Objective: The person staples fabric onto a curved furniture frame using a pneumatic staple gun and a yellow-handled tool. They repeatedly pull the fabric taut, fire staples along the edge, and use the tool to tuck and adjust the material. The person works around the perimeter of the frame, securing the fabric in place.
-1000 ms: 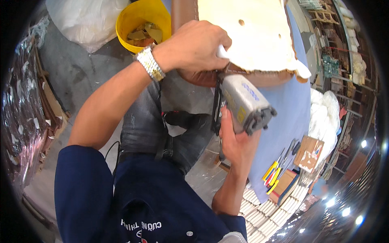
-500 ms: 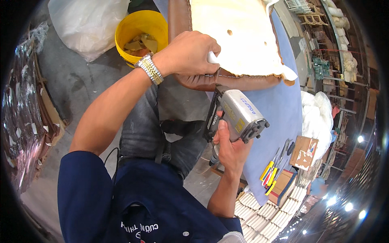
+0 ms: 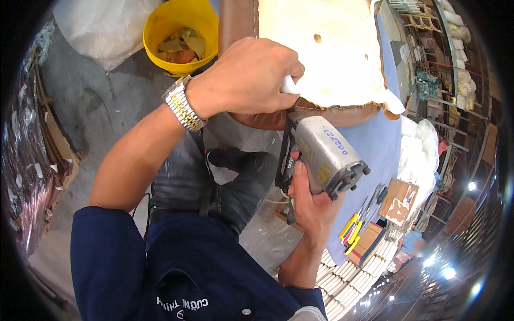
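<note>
A brown leather-covered seat cushion (image 3: 327, 115), pale underside up, lies on the blue-covered table. At its near edge my left hand (image 3: 256, 77), wearing a metal watch, is closed in a pinch. A white rolled piece of soft material (image 3: 289, 84) sticks out from between its thumb and fingers. My right hand (image 3: 311, 200) is wrapped round the handle of a grey and black staple gun (image 3: 327, 152). The gun's nose is up at the cushion's near edge, just below my left fingers; whether it touches the leather is hidden.
Several hand tools with yellow and red handles (image 3: 353, 230) lie on the blue table cover (image 3: 369, 155), near a brown box (image 3: 399, 200). A yellow bucket (image 3: 152, 45) with scraps stands on the floor at the far left, beside a white plastic bag (image 3: 101, 32). Wrapped brown pieces (image 3: 35, 160) are at left.
The view has shifted a little closer. My left hand sits slightly further right along the cushion's edge, still pinching. The staple gun stays in my right hand, its nose at the edge.
</note>
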### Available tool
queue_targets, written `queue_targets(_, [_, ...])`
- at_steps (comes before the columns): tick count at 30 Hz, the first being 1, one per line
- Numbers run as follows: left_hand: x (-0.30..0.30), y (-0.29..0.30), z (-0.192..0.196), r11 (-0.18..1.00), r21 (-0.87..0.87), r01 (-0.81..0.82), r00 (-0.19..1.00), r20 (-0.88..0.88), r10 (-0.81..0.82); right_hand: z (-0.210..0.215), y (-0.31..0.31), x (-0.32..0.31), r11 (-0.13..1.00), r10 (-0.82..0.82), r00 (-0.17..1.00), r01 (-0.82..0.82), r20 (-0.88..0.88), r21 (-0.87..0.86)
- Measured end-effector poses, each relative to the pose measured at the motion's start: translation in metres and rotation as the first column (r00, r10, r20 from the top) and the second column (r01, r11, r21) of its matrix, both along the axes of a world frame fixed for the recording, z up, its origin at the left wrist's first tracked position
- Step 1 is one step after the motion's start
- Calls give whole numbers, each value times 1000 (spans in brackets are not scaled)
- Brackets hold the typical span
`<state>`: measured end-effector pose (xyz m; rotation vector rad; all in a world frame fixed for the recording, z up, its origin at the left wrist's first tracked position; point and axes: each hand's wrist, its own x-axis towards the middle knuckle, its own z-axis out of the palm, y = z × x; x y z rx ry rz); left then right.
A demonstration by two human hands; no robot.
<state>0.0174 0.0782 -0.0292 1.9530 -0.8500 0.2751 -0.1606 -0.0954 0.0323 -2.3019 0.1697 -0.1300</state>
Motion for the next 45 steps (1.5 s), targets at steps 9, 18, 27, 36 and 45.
queue_targets(9, [5,12,9,999,5,-46,999,18,45,29,-13,-2,960,-135,985,157,-107,230])
queue_targets(18, [-20,36,-13,683,-594,-424,853,-516,80,24,-219,-48,680,-383,913,381,140,-627])
queue_targets(27, [-104,63,-69,772,-205,-602,615,-736,284,80,-129,-112,977,-67,751,-86,657,197])
queue_targets(36, [-182,8,-126,935,161,-317,613,-717,331,122,-121,-130,901,223,403,-433,888,-30])
queue_targets(45, [-204,5,-106,944,289,-158,778,-552,299,116,-173,-198,920,92,239,-391,967,9])
